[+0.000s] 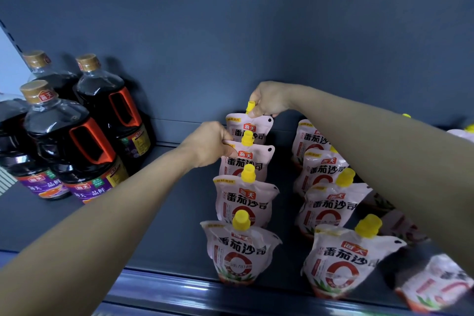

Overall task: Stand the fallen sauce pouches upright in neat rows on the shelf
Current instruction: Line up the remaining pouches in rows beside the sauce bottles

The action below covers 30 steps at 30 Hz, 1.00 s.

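At centre frame, the right hand (269, 100) pinches the top of the rearmost pouch (252, 126) in the left row, while the left hand (210, 143) grips the second pouch (247, 159). Both pouches stand upright on the shelf (169, 238).

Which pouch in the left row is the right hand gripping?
The rearmost pouch, nearest the back wall: the right hand pinches its top beside the yellow spout. The left hand holds the second pouch.
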Each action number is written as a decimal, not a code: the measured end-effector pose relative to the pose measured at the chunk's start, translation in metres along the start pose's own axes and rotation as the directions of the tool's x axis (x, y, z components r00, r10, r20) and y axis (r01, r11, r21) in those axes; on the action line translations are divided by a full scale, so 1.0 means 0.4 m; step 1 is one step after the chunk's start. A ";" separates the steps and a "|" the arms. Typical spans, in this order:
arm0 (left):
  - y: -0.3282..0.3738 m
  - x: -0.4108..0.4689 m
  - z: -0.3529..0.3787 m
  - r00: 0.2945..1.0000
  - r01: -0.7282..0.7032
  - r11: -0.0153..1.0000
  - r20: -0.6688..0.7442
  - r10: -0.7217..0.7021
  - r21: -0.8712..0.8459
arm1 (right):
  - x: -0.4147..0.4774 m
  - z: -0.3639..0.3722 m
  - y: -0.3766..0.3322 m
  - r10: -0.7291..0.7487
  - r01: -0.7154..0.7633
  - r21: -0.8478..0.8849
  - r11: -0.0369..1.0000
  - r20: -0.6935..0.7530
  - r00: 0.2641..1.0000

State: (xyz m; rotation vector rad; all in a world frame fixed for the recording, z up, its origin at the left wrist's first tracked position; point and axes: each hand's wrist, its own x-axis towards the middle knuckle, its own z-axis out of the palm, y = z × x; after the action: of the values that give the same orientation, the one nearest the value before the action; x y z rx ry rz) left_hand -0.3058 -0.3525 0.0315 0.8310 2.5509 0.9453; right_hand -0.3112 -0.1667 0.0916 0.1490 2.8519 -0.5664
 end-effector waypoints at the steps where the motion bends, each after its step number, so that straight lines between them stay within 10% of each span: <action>1: -0.001 0.001 0.001 1.000 0.003 1.000 -0.015 -0.003 -0.018 | -0.001 -0.001 -0.001 -0.001 0.001 -0.003 1.000 -0.001 1.000; 26: 0.030 -0.116 -0.086 0.980 -0.167 0.986 -0.112 0.164 -0.016 | -0.167 -0.032 -0.072 -0.090 0.053 -0.178 0.983 -0.207 0.974; 30: 0.044 -0.191 -0.113 0.984 -0.169 0.983 0.044 0.173 -0.073 | -0.249 -0.019 -0.119 -0.096 0.093 -0.047 0.995 -0.078 0.992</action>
State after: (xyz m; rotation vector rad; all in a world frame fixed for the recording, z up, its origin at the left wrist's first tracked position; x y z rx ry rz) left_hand -0.2585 -0.4108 0.0821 1.0533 2.4197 1.0429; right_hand -0.2230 -0.2131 0.1400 0.0298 2.9592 -0.5283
